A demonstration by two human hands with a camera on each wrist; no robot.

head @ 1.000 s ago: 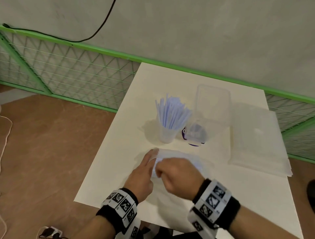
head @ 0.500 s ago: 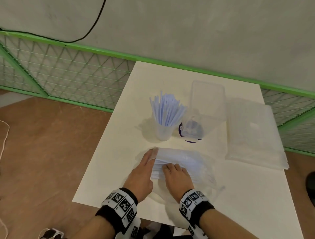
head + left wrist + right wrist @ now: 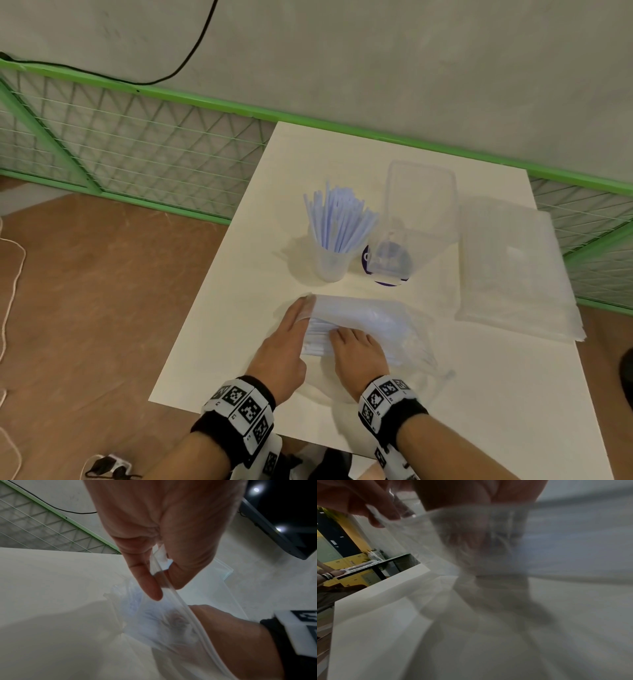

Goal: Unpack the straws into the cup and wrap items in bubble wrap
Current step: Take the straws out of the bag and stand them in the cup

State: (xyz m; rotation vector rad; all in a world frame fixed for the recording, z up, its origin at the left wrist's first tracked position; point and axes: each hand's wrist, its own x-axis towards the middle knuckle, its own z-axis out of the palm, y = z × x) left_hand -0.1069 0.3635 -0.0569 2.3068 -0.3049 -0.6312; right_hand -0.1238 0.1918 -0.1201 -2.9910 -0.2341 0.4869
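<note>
A clear zip bag (image 3: pixel 373 320) of pale blue straws lies on the white table (image 3: pixel 239 274) near the front edge. My left hand (image 3: pixel 304 308) pinches the bag's top rim (image 3: pixel 169 588) between thumb and finger and holds the mouth up. My right hand (image 3: pixel 342 337) reaches into that mouth. Its fingertips lie on the straws inside and show only as a blur through the plastic (image 3: pixel 479 536). Behind the bag stands a clear cup (image 3: pixel 330 263) holding many straws (image 3: pixel 337 219) upright.
A clear plastic box (image 3: pixel 421 202) and a clear round container on a purple disc (image 3: pixel 387 263) stand behind and to the right of the cup. A stack of bubble wrap sheets (image 3: pixel 513 270) lies at the table's right edge. A green mesh fence (image 3: pixel 137 150) runs along the back.
My right hand has dropped from above the bag and slid its fingers into the bag's mouth. The left hand has kept its pinch on the rim.
</note>
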